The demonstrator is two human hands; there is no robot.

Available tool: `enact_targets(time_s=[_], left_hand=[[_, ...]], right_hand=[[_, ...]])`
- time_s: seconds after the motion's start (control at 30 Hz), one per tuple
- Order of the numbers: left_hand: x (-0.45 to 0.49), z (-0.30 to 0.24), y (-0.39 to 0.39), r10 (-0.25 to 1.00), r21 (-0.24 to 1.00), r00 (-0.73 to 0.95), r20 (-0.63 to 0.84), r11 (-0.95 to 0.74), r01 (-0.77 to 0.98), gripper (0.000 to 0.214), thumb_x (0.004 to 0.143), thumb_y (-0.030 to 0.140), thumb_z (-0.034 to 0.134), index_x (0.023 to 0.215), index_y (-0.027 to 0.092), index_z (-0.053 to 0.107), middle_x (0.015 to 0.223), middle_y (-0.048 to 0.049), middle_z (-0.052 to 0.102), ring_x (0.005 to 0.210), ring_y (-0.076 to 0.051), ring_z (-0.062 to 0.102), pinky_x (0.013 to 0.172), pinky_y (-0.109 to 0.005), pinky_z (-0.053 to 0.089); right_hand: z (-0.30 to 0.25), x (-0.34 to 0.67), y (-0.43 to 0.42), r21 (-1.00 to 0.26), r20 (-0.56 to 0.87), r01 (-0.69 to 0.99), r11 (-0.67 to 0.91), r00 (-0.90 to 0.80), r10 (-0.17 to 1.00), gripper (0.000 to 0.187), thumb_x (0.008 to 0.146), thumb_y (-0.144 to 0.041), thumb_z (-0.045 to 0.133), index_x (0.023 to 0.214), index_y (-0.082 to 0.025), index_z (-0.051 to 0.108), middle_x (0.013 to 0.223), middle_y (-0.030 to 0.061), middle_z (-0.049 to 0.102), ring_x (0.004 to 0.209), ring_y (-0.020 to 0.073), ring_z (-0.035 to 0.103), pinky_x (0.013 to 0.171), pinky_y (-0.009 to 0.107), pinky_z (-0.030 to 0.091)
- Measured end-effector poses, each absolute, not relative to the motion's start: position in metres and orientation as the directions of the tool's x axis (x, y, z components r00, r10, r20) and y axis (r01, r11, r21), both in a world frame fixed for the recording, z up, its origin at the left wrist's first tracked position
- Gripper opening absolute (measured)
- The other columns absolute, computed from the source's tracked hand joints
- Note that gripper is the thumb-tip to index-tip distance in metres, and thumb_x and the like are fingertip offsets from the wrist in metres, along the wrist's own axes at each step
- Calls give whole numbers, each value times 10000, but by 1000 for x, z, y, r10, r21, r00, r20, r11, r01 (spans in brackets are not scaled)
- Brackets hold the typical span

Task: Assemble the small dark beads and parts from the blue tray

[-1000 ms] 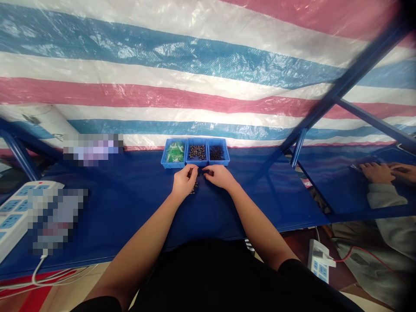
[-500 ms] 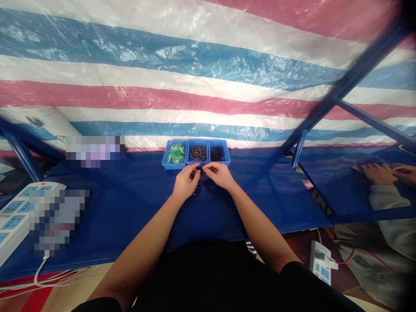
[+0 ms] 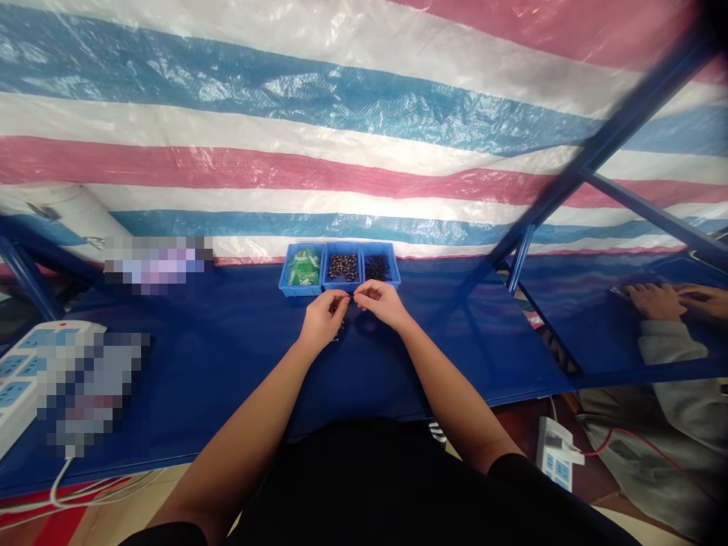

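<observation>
My left hand [image 3: 324,317] and my right hand [image 3: 382,302] meet fingertip to fingertip just in front of three blue bins. Both are closed in a pinch, and a tiny dark piece seems to lie between them, too small to name. Partly hidden under my left hand are a few small brass-coloured parts [image 3: 340,332] on the table. The left bin [image 3: 300,291] holds green and clear pieces, the middle bin [image 3: 335,287] small brass and dark metal parts, and the right bin [image 3: 392,286] thin black pieces.
A white power strip [image 3: 26,387] and a blurred-out object [image 3: 99,394] lie on the blue table [image 3: 227,379] at left. Blue frame bars [image 3: 520,262] rise at right. Beyond them another person's hands [image 3: 660,301] are at work. Striped sheeting [image 3: 341,174] hangs behind.
My left fingertips have closed in on the right hand's, and the thumb and finger have drawn together. The whole view has shifted slightly; the bins stay in place.
</observation>
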State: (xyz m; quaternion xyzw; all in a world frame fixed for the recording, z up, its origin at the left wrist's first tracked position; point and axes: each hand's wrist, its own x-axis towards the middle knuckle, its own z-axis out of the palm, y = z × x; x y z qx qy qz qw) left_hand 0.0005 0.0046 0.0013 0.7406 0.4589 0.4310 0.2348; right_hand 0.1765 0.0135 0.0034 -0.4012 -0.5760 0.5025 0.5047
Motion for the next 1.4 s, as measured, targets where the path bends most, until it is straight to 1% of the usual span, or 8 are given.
enact_targets(time_s=[0.13,0.3,0.4,0.5,0.63,0.93,1.13,1.4], left_hand=[[0,4,4,892,747,205,403,-450,489,239,906,383,501,949,190,635,843,-28,683,701,-140,620,673,-255,480],[-1,6,3,908,749,197,370,-417,515,258,926,389,461,932,192,627,753,-8,663,662,-135,609,644,-242,460],[-1,5,3,908,760,178,378,-415,501,246,919,391,482,991,203,624,756,1,662,665,-129,612,648,-235,459],[-1,5,3,907,764,161,388,-414,494,256,906,396,507,1051,215,614,745,9,655,655,-126,608,625,-226,452],[-1,5,3,908,755,177,381,-416,507,243,906,403,500,994,210,620,721,11,643,637,-124,598,613,-224,444],[0,7,0,918,752,185,351,-394,528,254,927,411,448,955,208,599,656,25,615,572,-120,575,583,-228,425],[1,8,0,897,747,184,402,-438,500,274,907,417,491,1049,211,603,644,32,606,547,-111,554,558,-221,421],[-1,9,0,905,743,190,381,-422,520,282,929,420,446,961,203,623,689,14,634,605,-119,589,608,-226,444]], right_hand=[[5,177,12,-977,209,29,213,-109,972,234,727,-361,699,849,-163,668,739,22,658,638,125,592,615,260,496],[6,177,10,-965,225,103,241,-140,964,222,737,-330,691,878,-159,695,761,35,676,631,125,594,613,260,490],[6,176,10,-958,236,137,253,-130,963,214,748,-330,678,878,-161,701,776,42,688,634,130,599,610,262,491],[5,176,11,-956,248,136,261,-105,963,209,751,-329,674,871,-160,703,779,46,693,638,134,603,609,263,492],[4,176,11,-956,251,137,261,-89,964,222,751,-339,675,882,-163,706,789,49,697,649,136,608,616,264,498],[7,176,9,-941,287,148,305,-128,949,244,764,-345,668,932,-171,703,820,48,698,671,135,610,645,269,503],[7,176,9,-941,288,158,300,-96,953,242,768,-360,663,915,-171,702,815,49,695,654,133,597,631,267,495],[6,175,8,-938,299,145,313,-114,947,229,768,-333,665,919,-165,703,811,50,695,644,129,593,624,264,490]])
